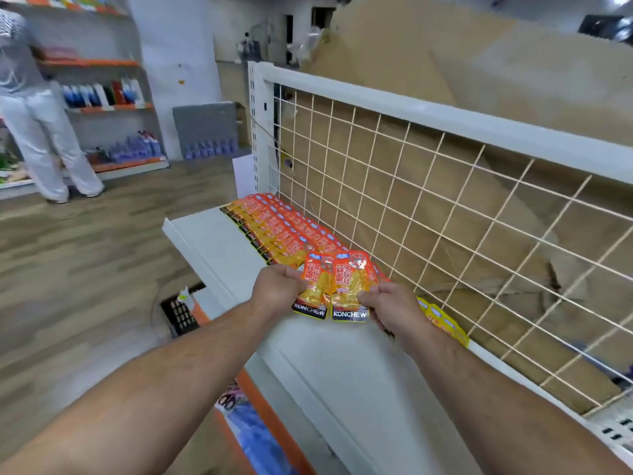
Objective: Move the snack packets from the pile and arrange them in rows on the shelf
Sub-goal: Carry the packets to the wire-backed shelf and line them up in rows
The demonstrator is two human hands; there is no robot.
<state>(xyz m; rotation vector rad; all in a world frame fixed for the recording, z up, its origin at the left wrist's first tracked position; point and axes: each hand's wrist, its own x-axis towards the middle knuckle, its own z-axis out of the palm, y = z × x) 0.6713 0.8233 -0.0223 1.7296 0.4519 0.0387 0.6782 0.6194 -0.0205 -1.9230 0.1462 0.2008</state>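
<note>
Two orange-and-yellow snack packets hang side by side just above the white shelf. My left hand pinches the left packet at its edge. My right hand pinches the right packet and hides part of its right side. Behind them, overlapping rows of the same packets run along the shelf's back toward its far left end. More yellow packets lie against the wire grid to the right of my right hand, partly hidden by my wrist.
A white wire grid panel backs the shelf, with cardboard boxes behind it. A lower shelf with an orange edge sits below. A person in white trousers stands at far-left shelves with bottles. Wooden floor lies to the left.
</note>
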